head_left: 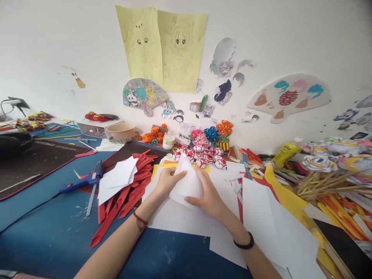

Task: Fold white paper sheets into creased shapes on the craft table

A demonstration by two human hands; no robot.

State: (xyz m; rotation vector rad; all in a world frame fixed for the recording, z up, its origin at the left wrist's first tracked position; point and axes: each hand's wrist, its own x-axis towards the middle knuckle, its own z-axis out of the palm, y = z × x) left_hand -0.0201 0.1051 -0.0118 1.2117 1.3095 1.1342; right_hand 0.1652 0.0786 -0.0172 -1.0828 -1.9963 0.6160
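Between my two hands is a sheet of white paper [188, 185], held up and curved or folded over. My left hand [168, 181] grips its left edge, thumb in front and fingers behind. At the right edge, my right hand [207, 192] pinches it with the thumb low on the front. Below lie larger white sheets [174, 219] on the blue table. To the left, small cut white papers [117, 176] rest on a pile of folded red paper strips [124, 197]. Red-and-white paper balls [203, 157] are clustered just beyond my hands.
A blue glue gun [80, 185] with a cord lies at left. Behind stand a round bowl [121, 131], a small jar [168, 140] and bright paper flowers [211, 133]. At right are more white sheets [270, 224], a yellow bottle [286, 151] and a bundle of sticks [322, 185].
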